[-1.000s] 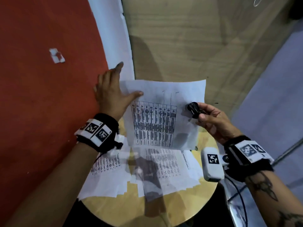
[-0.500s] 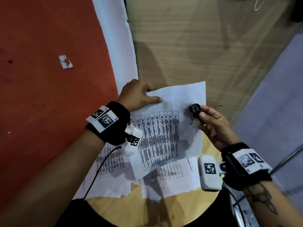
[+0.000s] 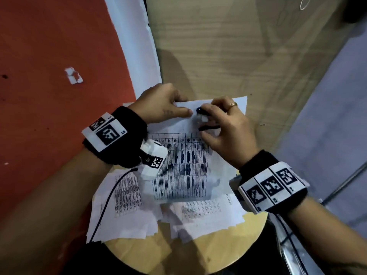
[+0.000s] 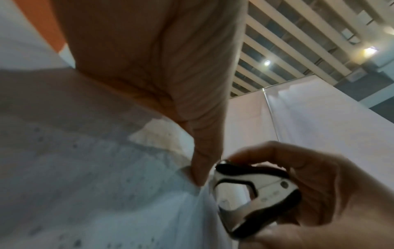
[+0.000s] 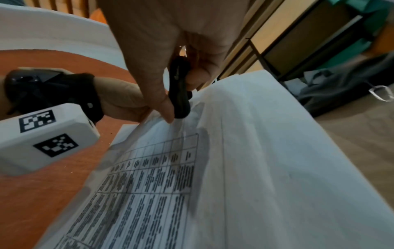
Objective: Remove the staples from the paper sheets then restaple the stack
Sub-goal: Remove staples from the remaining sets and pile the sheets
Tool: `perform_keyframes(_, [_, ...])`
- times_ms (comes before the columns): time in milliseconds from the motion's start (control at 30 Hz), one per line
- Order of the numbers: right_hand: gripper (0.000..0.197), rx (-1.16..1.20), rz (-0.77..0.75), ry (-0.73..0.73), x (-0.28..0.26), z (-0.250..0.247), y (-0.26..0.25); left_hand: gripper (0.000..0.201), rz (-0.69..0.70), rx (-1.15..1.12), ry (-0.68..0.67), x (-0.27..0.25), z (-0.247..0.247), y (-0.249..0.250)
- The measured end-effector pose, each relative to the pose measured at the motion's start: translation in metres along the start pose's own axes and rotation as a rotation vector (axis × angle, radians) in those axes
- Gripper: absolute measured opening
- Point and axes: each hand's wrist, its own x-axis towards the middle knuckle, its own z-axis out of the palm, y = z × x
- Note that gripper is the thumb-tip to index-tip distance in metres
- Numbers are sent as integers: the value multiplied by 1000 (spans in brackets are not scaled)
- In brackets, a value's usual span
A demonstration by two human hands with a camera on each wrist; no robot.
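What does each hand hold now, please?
Left hand: pinches the top sheet near its corner.
Right hand: grips the staple remover.

Staple remover [image 4: 255, 190]: glossy metal, blk plastic grips. Sheets [image 3: 182, 167]: matt paper.

red floor [image 3: 49, 126], slatted ceiling [image 4: 298, 42], round table [image 3: 218, 253]

The printed paper sheet [image 3: 182, 165] lies on loose paper sheets [image 3: 127, 205] on the round wooden worktop [image 3: 198, 253].
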Motion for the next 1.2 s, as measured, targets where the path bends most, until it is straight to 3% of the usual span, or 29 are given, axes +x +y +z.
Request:
perform_keyframes(300, [37, -42, -65, -175, 19, -3, -9, 20, 12, 20, 14, -5, -8, 11])
perform_keyframes(400, [36, -56, -83, -173, 21, -6, -11, 32, 29, 8, 1, -6, -9, 12])
perform_keyframes(667, [31, -57, -131, -200, 25, -12, -11, 39, 76, -61, -51, -8, -10, 14])
perform_keyframes(900, [29, -70, -154, -210, 27, -11, -10, 35, 74, 11, -72, -10, -10, 19])
perform_keyframes(1067, [22, -112, -174, -193, 32, -10, -12, 20, 74, 54, -47, -10, -12, 19])
perform_keyframes(1200, [23, -92, -194, -194, 33, -12, -11, 27, 87, 30, -41, -11, -13, 18])
